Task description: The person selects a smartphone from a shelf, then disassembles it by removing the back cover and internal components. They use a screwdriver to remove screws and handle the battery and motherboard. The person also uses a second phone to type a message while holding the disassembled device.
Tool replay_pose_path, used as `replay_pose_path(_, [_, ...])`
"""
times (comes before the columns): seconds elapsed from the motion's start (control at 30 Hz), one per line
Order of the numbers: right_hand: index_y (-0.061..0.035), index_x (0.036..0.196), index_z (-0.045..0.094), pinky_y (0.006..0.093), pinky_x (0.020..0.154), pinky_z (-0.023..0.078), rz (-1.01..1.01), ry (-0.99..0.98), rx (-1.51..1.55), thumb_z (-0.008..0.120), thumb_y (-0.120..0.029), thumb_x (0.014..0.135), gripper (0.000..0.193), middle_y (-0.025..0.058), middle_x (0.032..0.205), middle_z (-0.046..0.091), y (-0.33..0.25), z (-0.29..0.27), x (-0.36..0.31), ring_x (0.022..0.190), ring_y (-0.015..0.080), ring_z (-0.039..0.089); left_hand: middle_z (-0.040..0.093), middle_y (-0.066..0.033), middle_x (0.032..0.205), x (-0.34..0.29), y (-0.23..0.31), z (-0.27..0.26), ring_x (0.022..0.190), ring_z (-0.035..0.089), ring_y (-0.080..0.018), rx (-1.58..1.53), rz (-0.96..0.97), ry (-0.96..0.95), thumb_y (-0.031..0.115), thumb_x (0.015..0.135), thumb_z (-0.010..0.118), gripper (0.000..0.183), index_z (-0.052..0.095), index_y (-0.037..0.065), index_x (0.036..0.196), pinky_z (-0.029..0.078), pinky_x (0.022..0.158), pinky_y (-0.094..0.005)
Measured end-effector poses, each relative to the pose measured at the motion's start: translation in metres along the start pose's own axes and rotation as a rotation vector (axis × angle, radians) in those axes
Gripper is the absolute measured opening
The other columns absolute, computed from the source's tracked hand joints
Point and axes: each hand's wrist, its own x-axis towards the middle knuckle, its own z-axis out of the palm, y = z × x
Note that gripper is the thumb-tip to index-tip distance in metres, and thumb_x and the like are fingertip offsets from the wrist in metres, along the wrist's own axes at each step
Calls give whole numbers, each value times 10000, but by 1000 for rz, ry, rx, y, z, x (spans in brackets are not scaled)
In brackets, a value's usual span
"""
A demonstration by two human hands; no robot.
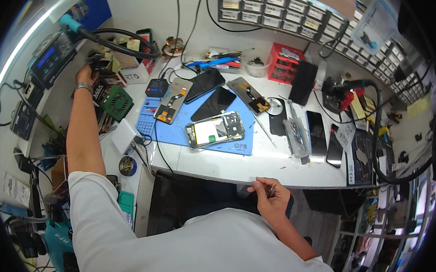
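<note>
My left arm stretches to the far left, where my left hand (86,75) reaches in among small boxes and dark packets (102,65); its fingers are mostly hidden. A green slotted fan-like device (117,103) stands just right of that forearm. Below the front edge of the desk, my right hand (273,199) is closed with curled fingers around a small dark thing I cannot make out. On the blue work mat (174,134) lies an opened phone (215,130) with its inside showing. Around it are a dark phone screen (213,104) and two detached screen assemblies, backs up (173,101) (249,95).
A red drawer box (285,63) and a clear tub (256,67) stand at the back. Right of the mat are a clear tray of tools (296,137), tweezers (265,131) and dark phones (316,133). Cables (161,150) cross the left side near a white box (125,136).
</note>
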Motion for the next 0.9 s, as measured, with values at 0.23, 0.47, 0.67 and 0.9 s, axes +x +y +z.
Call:
replay_pose_path(0.23, [49, 1189, 730, 228, 702, 577, -32, 144, -52, 763, -73, 1069, 174, 110, 969, 807, -1, -12, 4, 820, 135, 780, 689, -216, 1370, 3, -20, 22, 1167, 729, -391, -177, -44, 99, 351, 1070, 705, 494, 628, -16, 1392, 658, 870, -516])
replay_pose_path(0.47, [32, 1237, 728, 231, 759, 577, -72, 198, -130, 816, -9, 997, 258, 95, 990, 787, -6, -28, 39, 888, 109, 732, 780, -220, 1154, 3, -18, -24, 1023, 771, -343, 843, 583, 344, 12, 885, 823, 299, 767, -68, 1168, 624, 874, -454])
replay_pose_path(0.67, [33, 1249, 697, 398, 919, 546, -177, 99, -557, 737, -54, 1032, 237, 175, 1092, 680, -24, -20, 76, 1022, 291, 680, 715, -208, 1157, -292, -16, 41, 900, 712, -241, -283, 481, 346, -19, 938, 698, 257, 739, -106, 1177, 592, 780, -321])
replay_pose_path(0.9, [43, 1237, 705, 479, 945, 516, -239, 102, -879, 709, 7, 977, 262, 203, 1108, 658, 3, -7, 92, 1063, 393, 614, 638, -179, 1420, -461, -105, 59, 1364, 587, -323, 430, 943, -769, 68, 866, 812, 577, 632, 28, 1413, 468, 1170, -455])
